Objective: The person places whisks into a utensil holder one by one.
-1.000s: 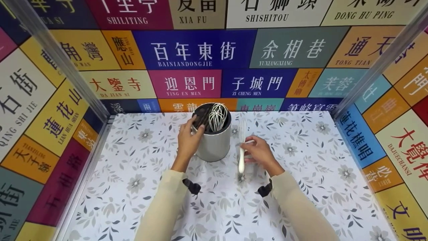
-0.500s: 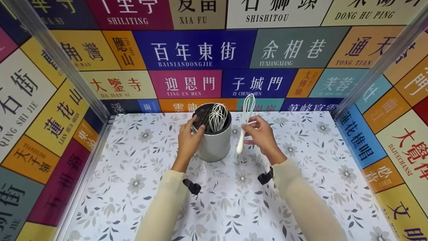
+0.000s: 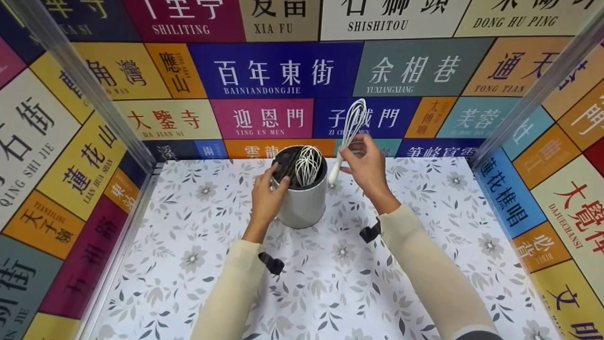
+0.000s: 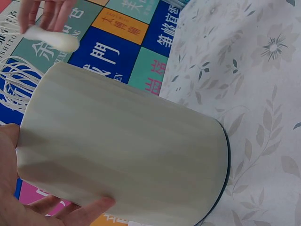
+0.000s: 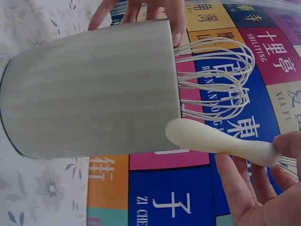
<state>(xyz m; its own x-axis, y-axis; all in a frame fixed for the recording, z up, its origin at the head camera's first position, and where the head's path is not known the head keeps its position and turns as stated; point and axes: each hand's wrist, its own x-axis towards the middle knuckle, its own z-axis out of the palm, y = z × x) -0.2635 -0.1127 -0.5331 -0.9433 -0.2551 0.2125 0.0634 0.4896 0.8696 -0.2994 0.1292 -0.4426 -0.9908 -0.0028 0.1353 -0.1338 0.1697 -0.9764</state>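
Observation:
A grey cylindrical utensil holder point(image 3: 302, 210) with a dark, slotted top stands upright on the table. My left hand point(image 3: 268, 196) grips its left side near the rim, thumb at the top edge. White wire whisk loops point(image 3: 308, 165) stick up from the holder; their handles are hidden inside. To the right of the rim, my right hand point(image 3: 368, 163) pinches another whisk point(image 3: 336, 171) where its cream handle meets the wires. This whisk is raised and tilted, wires up. In the right wrist view, the handle end point(image 5: 188, 134) overlaps the holder's rim.
A white tablecloth point(image 3: 226, 283) with grey flowers and leaves covers the table. Colourful panels point(image 3: 283, 71) with printed characters form a back wall and side walls. Clear corner posts point(image 3: 514, 85) rise where the walls meet, and the holder stands close to the back wall.
My right hand has lifted the whisk from low beside the holder up past rim height, and it now leans right at the top. The left hand and the holder stay in place.

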